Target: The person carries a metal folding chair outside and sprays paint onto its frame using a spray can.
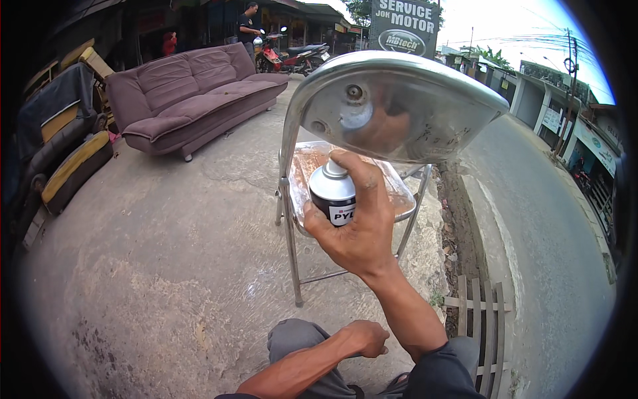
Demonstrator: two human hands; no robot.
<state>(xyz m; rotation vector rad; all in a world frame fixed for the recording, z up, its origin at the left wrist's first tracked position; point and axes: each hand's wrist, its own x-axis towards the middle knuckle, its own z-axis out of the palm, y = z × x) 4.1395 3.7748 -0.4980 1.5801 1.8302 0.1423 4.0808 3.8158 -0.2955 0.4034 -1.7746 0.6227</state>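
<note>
My right hand (362,229) is wrapped round a spray paint can (330,189) with a silver-white top and a dark body. Its index finger lies on the nozzle. In front of the can stands a metal folding chair (291,256). The shiny silver backrest (405,126) mirrors a blurred shape, and a round bolt or hole shows near its left end. Behind the can, the chair's seat (307,158) is pale with rusty brown patches. My left hand (364,338) hangs over my grey-trousered knees, fingers curled in, with nothing seen in it.
A purple sofa (199,93) stands on the concrete at the far left, beside stacked worn seats (76,156). A person (248,26) is near a red motorbike (289,54). To the right run a gutter with a slatted grate (488,319) and a road (545,219).
</note>
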